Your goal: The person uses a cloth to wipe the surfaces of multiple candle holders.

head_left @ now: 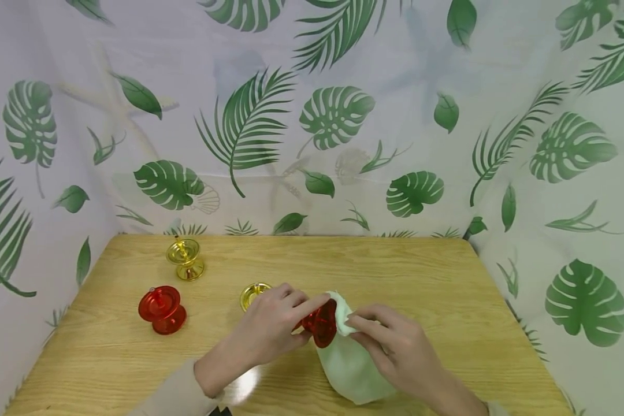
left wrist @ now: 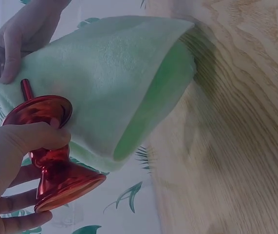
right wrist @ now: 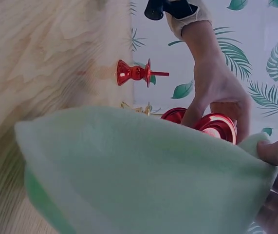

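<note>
My left hand [head_left: 270,326] grips a shiny red candle holder [head_left: 324,325] by its middle, above the table. In the left wrist view the holder [left wrist: 56,170] is tilted, its thin spike [left wrist: 27,89] pointing up beside the cloth. My right hand [head_left: 403,346] pinches a pale green cloth [head_left: 356,370] near its upper end, close to the holder. The rest of the cloth hangs down in a loose fold. From the right wrist the cloth [right wrist: 143,170] hides part of the red holder and the left fingers.
Another red candle holder [head_left: 169,320] stands upright on the wooden table [head_left: 421,260] at the left. Behind it is a gold one [head_left: 189,268]. A second gold holder [head_left: 251,293] is partly hidden by my left hand. A leaf-patterned curtain [head_left: 270,173] surrounds the table's back and sides.
</note>
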`<state>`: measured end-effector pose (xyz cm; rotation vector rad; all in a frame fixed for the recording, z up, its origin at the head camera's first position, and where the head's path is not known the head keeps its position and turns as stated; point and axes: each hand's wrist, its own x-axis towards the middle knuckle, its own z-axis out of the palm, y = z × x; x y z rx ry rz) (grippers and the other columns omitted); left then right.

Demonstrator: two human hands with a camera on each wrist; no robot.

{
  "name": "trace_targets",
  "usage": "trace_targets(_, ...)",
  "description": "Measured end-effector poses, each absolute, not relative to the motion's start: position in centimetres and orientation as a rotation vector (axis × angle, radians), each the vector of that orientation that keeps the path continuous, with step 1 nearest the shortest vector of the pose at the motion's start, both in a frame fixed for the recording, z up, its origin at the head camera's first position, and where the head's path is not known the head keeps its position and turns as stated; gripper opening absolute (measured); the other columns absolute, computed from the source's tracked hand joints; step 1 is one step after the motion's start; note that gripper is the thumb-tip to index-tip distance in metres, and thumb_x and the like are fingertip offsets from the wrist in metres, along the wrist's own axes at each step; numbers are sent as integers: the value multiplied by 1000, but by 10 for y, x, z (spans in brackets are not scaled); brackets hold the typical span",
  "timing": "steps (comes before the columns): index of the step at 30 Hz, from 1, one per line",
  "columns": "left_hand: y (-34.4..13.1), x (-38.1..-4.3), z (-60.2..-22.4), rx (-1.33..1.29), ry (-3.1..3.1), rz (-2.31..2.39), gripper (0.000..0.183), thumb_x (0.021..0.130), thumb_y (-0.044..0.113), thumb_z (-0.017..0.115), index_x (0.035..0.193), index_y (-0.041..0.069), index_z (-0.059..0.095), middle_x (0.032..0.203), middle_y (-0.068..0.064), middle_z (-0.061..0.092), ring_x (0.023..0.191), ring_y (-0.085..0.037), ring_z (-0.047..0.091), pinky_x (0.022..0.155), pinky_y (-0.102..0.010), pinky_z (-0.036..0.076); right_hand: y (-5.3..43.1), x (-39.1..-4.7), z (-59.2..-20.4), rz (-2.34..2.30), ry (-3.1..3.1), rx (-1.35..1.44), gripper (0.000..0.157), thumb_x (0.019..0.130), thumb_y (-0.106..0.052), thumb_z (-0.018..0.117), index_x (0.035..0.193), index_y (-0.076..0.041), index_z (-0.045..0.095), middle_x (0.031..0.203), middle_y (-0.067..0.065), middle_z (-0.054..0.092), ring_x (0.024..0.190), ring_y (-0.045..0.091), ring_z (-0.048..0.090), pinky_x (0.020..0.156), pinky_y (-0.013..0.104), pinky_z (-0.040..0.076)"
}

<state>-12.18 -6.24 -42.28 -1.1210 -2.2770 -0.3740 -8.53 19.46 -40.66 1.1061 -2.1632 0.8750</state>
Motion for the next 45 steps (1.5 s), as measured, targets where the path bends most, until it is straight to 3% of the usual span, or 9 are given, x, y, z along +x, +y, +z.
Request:
trace_targets(5,-56,-119,-423,-1122,-2239,-332,73,67,31,100,133,23,71,91,7,77,82,-13,67,71,-25,58,186,-87,-409,884,-2208,1065,24,103,-29,66,107,-12,81,100,2,76,76,9,64,68,11,50)
trace_targets(9,-51,-119,-424,-1119,-2208,-325,71,67,30,100,132,21,72,91,7,77,80,-13,67,70,-24,57,178,-89,-409,866,-2239,1045,12,94,-16,78,105,-13,82,99,-1,75,73,6,61,65,10,47)
trace_targets(13,-50,-119,-425,-1091,-2204,-329,70,66,26,100,131,22,73,92,7,78,80,-12,68,71,-25,58,176,-89,-407,927,-2362,948,22,85,-4,84,105,-13,81,99,-3,75,74,2,62,63,11,49)
trace_targets(19,-50,-118,-424,-1059,-2190,-314,65,67,23,98,128,21,74,92,7,77,78,-13,67,71,-26,58,175,-90,-404,1159,-2591,684,13,97,-16,76,109,-18,81,104,-6,78,91,9,74,77,24,61)
trace_targets(25,-53,-116,-425,-1066,-2188,-298,66,65,23,99,126,22,73,90,8,76,78,-13,66,72,-26,57,176,-92,-403,1357,-2693,558,13,101,-25,72,110,-21,81,106,-6,81,99,9,75,88,29,61)
trace_targets(31,-54,-115,-427,-1111,-2220,-292,69,66,28,99,129,23,73,90,8,77,80,-13,68,72,-25,58,177,-90,-408,1282,-2593,734,10,96,-19,78,105,-21,82,98,-9,79,89,2,70,77,24,59)
trace_targets(35,-55,-114,-426,-1145,-2268,-283,73,64,34,100,131,24,72,93,8,77,84,-13,70,74,-25,59,179,-89,-412,1099,-2472,966,19,88,-8,83,104,-17,83,98,-7,75,80,1,64,68,17,54)
trace_targets(40,-57,-114,-425,-1159,-2314,-287,74,64,36,101,131,24,72,94,7,77,86,-14,69,74,-24,59,181,-88,-412,842,-2327,1185,28,77,-2,90,101,-15,83,102,-2,73,80,6,67,69,11,52)
trace_targets(45,-59,-114,-424,-1159,-2323,-321,72,65,36,101,131,23,72,94,6,77,86,-14,69,72,-24,59,184,-89,-409,756,-2240,1259,15,87,-12,86,100,-17,82,106,-1,72,88,11,71,74,14,56)
